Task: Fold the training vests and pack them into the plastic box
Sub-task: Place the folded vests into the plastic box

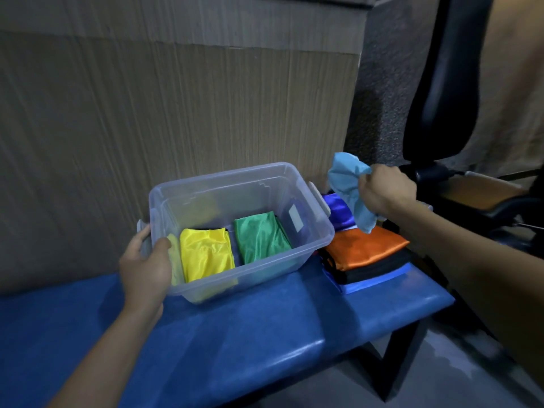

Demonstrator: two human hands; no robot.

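A clear plastic box (312,240) stands on the blue padded bench (250,334). Inside it lie a folded yellow vest (206,254) and a folded green vest (259,238) side by side. My left hand (145,266) grips the box's left rim, thumb inside the wall and fingers by the handle. My right hand (385,191) is raised to the right of the box and clutches a bunched light blue vest (348,187). Below it lies a pile with an orange vest (365,250) on top, a dark blue vest (338,212) behind and black and blue fabric underneath.
A corrugated cardboard sheet (176,113) leans against the wall behind the bench. A black office chair (441,98) stands at the right, close to the bench end. Grey floor (441,378) shows past the bench's right edge and black leg.
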